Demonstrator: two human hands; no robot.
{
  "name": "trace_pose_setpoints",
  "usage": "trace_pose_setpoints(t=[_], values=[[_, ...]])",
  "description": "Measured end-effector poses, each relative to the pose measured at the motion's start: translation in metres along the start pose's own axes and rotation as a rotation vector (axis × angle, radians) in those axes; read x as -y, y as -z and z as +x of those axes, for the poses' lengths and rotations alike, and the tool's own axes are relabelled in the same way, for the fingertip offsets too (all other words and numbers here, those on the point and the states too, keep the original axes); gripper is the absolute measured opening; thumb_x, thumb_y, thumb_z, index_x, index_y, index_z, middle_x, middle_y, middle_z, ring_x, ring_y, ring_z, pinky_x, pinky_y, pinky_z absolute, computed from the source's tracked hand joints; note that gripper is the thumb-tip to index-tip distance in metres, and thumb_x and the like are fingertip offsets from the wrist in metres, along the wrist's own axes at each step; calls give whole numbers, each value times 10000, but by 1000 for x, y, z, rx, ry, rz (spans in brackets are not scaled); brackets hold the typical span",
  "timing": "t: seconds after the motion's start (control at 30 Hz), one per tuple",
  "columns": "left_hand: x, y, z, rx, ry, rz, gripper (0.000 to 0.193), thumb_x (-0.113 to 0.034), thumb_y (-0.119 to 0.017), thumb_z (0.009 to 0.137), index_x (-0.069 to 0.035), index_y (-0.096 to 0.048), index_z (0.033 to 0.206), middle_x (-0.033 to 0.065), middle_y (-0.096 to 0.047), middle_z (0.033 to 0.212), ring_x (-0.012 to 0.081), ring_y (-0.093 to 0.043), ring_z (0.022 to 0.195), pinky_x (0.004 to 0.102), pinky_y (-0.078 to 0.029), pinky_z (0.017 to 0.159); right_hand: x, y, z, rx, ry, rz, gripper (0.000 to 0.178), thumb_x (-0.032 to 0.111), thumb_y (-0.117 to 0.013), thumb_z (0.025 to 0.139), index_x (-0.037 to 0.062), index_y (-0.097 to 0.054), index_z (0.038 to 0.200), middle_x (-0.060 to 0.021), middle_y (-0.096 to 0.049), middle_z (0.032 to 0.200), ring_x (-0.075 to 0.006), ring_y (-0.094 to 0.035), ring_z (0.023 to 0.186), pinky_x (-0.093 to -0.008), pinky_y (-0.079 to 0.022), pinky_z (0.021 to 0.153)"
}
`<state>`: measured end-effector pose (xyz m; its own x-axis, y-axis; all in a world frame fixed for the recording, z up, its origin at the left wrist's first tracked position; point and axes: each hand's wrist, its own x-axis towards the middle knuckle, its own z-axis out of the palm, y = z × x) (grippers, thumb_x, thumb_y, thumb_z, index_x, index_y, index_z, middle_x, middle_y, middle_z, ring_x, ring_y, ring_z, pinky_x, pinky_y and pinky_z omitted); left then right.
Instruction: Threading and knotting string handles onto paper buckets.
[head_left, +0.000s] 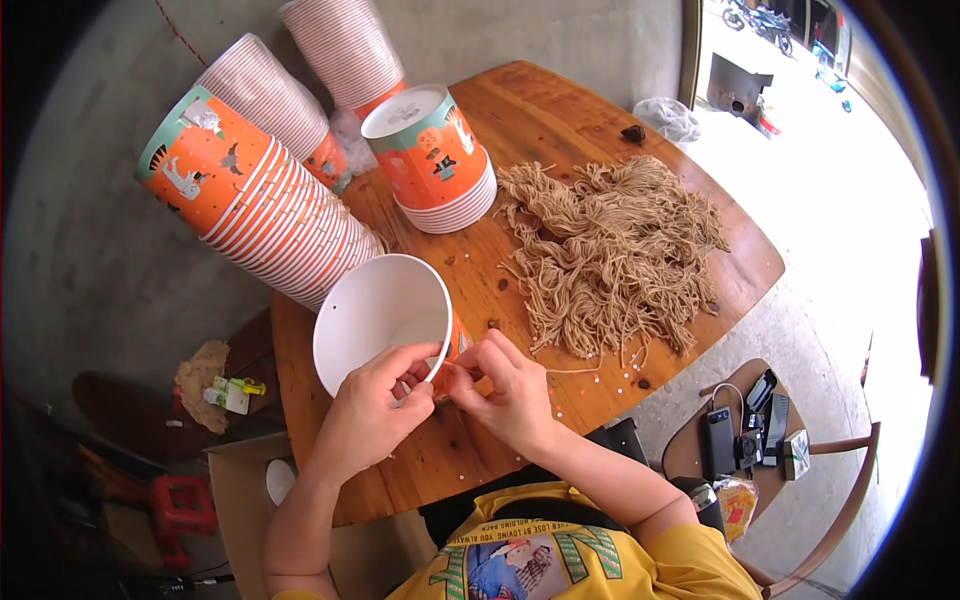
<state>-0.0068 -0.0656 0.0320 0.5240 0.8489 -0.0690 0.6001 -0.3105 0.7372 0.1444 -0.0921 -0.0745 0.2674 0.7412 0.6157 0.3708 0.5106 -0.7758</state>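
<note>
A paper bucket [375, 300], white inside and orange outside, lies tilted at the table's near left with its mouth toward me. A small dark hole shows in its wall near the rim. My left hand [380, 405] is closed on the bucket's near right rim, some fingers reaching inside. Beside it, outside the rim, my right hand [505, 388] pinches a thin tan cord [575, 371], whose tail trails right over the wood. The fingertips partly hide where cord and bucket meet. A large heap of cut tan cords [620, 260] lies to the right.
Stacked orange paper buckets [270, 200] lean at the left, with more stacks behind. An upside-down stack [435, 160] stands mid-table. White bits dot the wooden table [540, 110]. At right, a chair [690, 430] holds a phone and small items; an open carton [240, 500] sits below left.
</note>
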Motion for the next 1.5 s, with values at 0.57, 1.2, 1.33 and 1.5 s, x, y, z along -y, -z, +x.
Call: trace_pose_setpoints(t=[0.57,1.2,1.33,1.5], values=[[19,5,39,253,47,-56,153,-114,-532,978,12,-600,1032,76,-665,894,127,-624,836,292,-507,761,4,10,4,35,9,-50,128,50,-714,794,43,-590,825,-91,-575,787,-241,-625,639,-319,-533,553],[23,1,58,63,128,-883,153,-218,-497,1016,-66,-508,1021,66,-637,866,112,-588,762,250,-484,708,23,75,75,760,-304,227,178,182,-643,950,6,-646,974,-37,-644,747,-85,-602,628,-266,-494,577],[31,-3,56,123,106,-840,186,-182,-545,1006,-30,-535,1113,51,-631,910,100,-587,791,241,-495,737,22,67,96,830,-255,261,196,208,-623,964,18,-656,1001,-24,-614,723,-78,-577,665,-250,-474,621],[30,-2,47,232,48,-843,225,-148,-558,1001,-6,-557,1176,53,-630,1024,104,-603,908,248,-504,827,33,62,124,1061,-376,243,222,233,-590,985,27,-654,1038,-13,-616,742,-71,-591,683,-242,-494,627]])
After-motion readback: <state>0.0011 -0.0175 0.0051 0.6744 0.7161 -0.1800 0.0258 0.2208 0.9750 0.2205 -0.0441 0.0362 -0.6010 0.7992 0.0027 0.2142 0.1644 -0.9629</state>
